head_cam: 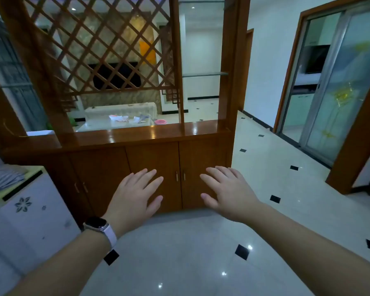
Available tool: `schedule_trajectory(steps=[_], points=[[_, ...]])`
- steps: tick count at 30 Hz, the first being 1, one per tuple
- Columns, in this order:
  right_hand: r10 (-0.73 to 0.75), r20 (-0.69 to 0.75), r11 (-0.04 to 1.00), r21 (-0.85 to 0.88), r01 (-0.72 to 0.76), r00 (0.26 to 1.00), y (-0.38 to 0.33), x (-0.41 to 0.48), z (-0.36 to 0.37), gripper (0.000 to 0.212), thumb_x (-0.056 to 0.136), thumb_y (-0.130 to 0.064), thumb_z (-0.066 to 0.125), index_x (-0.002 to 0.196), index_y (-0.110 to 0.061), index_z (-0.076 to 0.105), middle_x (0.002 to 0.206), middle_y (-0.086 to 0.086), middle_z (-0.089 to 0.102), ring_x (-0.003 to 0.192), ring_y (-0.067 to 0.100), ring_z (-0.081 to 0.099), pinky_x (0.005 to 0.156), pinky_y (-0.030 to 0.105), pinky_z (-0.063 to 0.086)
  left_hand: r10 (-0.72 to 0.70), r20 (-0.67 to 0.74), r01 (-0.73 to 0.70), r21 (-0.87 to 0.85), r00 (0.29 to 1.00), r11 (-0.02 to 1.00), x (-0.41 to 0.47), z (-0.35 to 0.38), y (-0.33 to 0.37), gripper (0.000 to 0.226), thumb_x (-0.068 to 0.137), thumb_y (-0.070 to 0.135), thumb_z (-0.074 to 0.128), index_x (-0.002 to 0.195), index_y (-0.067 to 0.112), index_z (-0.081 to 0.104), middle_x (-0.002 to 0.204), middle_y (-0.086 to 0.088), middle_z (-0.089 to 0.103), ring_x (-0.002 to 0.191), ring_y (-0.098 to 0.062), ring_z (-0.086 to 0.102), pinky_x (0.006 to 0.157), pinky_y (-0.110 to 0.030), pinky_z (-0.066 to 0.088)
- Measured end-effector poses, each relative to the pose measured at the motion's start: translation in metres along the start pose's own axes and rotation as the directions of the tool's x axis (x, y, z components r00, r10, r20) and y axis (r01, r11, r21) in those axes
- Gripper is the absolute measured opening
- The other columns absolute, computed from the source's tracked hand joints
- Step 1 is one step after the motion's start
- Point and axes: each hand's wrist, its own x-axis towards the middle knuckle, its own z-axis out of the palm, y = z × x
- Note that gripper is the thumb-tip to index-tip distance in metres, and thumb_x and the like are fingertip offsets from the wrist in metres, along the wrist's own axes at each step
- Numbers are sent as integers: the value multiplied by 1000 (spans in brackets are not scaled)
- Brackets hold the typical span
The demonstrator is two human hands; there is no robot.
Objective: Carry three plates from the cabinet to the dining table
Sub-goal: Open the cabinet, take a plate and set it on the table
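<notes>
Plates are not showing anywhere; the wooden cabinet (150,167) is standing at twelve o'clock with its doors shut, its long axis running left to right across the view and its door fronts facing the camera. Two small handles (180,175) are sitting side by side at the seam of the middle pair of doors, and another pair (81,187) is showing on the doors toward ten o'clock. The left hand (135,195), with a watch (96,224) on its wrist, is hovering palm down, fingers spread and gripping nothing, in front of the door left of that seam. The right hand (226,191) is hovering the same way, spread flat and empty, in front of the door right of it. A white appliance (28,221) is crowding the cabinet's left end at nine o'clock. Tiled floor (201,253) is lying bare at six o'clock and is running open past the cabinet's right edge toward two o'clock, up to a sliding glass door (338,86).
</notes>
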Motion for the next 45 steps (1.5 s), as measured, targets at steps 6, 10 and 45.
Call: schedule_trajectory(steps=[6,10,45], points=[[-16,23,1000,2,16,1000,2,10,23,60,94,-60,31,142,-28,46,149,1,48,139,26,39,114,47,27,14,53,-15,18,998,1000,-4,28,2,53,93,52,36,136,25,52,144,-3,50,135,-24,42,110,-47,35],[-12,56,999,32,10,998,1,32,47,64,92,-63,24,145,-30,41,152,-1,44,142,25,35,116,47,23,-20,56,21,-10,998,1000,6,50,-21,54,92,53,35,136,26,52,143,-3,52,134,-23,44,109,-48,37],[59,167,998,10,-61,984,16,346,226,54,91,-57,43,133,-25,56,136,1,59,127,25,53,104,45,41,-8,144,29,-149,990,988,206,283,-272,45,89,47,49,128,26,57,132,0,59,125,-21,51,104,-43,38]])
